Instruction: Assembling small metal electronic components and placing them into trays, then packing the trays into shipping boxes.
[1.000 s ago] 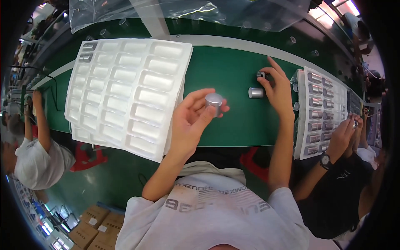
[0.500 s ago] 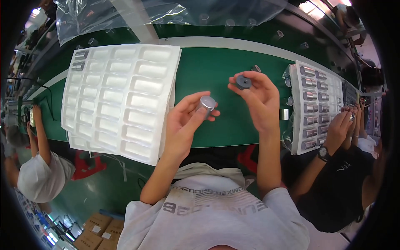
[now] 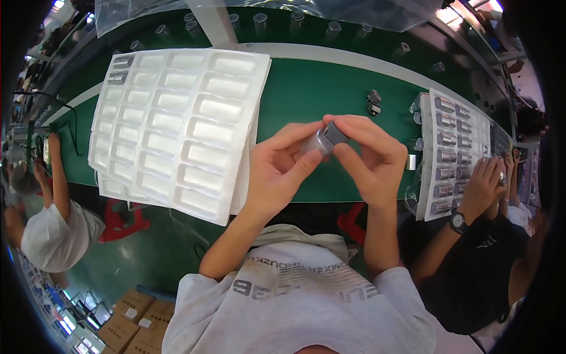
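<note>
My left hand [image 3: 277, 168] grips a silver metal cylinder [image 3: 314, 143], like a small motor can, with thumb and fingers around its side. In my right hand [image 3: 372, 156] a dark grey round cap [image 3: 335, 134] is pinched between thumb and fingers. The cap meets the end of the cylinder in front of my chest, over the green table [image 3: 300, 94]. Whether it is fully seated I cannot tell, as fingers cover part of the joint. Two small dark caps [image 3: 374, 103] lie on the table beyond my right hand.
Left of my hands lies a stack of white moulded trays [image 3: 177, 130], with two metal cylinders in its far left corner. Another tray [image 3: 436, 159] with several cylinders is at the right, beside a co-worker's hand [image 3: 484, 183]. Cylinders stand on a far ledge [image 3: 277, 35].
Both hands have come together, bringing the dark cap from the right against the end of the silver cylinder. The view has shifted slightly, showing more of the far ledge.
</note>
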Available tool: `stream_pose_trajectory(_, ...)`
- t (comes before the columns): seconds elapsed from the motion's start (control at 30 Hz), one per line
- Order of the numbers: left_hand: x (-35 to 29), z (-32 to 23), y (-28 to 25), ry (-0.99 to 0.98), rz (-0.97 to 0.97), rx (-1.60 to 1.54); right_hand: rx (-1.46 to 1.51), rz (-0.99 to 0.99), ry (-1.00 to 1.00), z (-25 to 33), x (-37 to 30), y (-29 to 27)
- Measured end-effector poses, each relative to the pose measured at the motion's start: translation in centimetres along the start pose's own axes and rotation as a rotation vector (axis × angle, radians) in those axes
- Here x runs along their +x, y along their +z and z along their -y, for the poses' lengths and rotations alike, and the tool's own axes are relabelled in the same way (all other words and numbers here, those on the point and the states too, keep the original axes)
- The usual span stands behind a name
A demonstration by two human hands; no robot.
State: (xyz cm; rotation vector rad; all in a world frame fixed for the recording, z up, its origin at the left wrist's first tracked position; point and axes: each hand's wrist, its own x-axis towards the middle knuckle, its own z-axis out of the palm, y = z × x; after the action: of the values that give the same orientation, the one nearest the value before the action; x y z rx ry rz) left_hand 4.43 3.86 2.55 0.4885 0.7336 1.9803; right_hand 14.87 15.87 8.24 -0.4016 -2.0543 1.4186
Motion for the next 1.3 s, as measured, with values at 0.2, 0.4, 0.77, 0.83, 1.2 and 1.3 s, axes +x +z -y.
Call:
stream_pose_trajectory(0.2, -0.4, 0.2, 0.0, 0.123, -0.119, 0.179, -0.219, 0.034, -0.117, -0.8, -0.1, 0.2)
stream_pose_trajectory(0.4, -0.4, 0.1, 0.6, 0.121, -0.137, 0.163, -0.111, 0.029, -0.066, -0.6, -0.6, -0.1)
stream_pose_trajectory(0.77, 0.3, 0.3, 0.1, -0.033, -0.196, 0.032, -0.049, -0.019, -0.1, -2.7, -0.4, -0.6)
stream_pose_trajectory(0.83, 0.2, 1.0, -0.1, -0.008, -0.217, 0.031, -0.09, -0.002, -0.114, -2.7, -0.4, -0.5)
stream_pose_trajectory(1.2, 1.0, 1.7, -1.6, -0.319, -0.148, -0.405, -0.297, 0.206, -0.144, -1.2, 1.7, -1.9)
stream_pose_trajectory(1.3, 1.0, 2.1, -1.7, -0.421, -0.084, -0.504, -0.33, 0.197, -0.183, -1.1, 2.1, -1.7)
